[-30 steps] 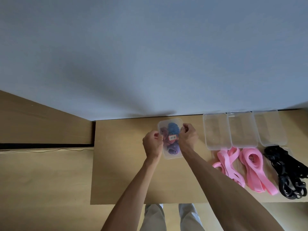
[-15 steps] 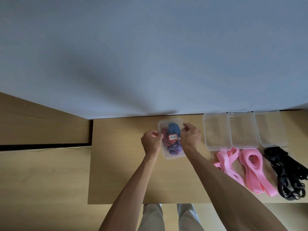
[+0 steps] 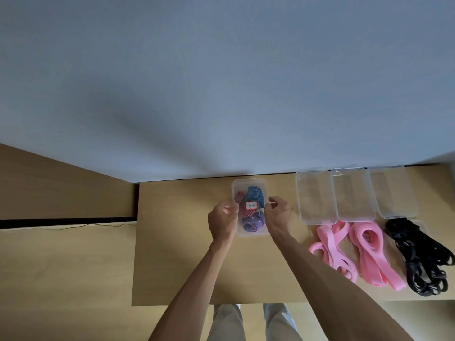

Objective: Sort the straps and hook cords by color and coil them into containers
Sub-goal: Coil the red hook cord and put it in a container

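Since a second ago, our hands have barely shifted along the filled container (image 3: 250,207), near the table's (image 3: 177,242) far edge. Our left hand (image 3: 222,223) and right hand (image 3: 278,214) curl their fingers round its long sides (whether pinching a lid we cannot tell). We judge it light, thin-walled, slippery; best held at the rim. Pink straps (image 3: 364,249) and black cords (image 3: 423,257) lie loose, floppy, before three empty containers (image 3: 354,195).

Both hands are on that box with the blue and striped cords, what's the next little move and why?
Probably let go of the filled box and reach the right hand to a pink strap pile: three clear boxes stand empty, and pink and black straps lie loose.
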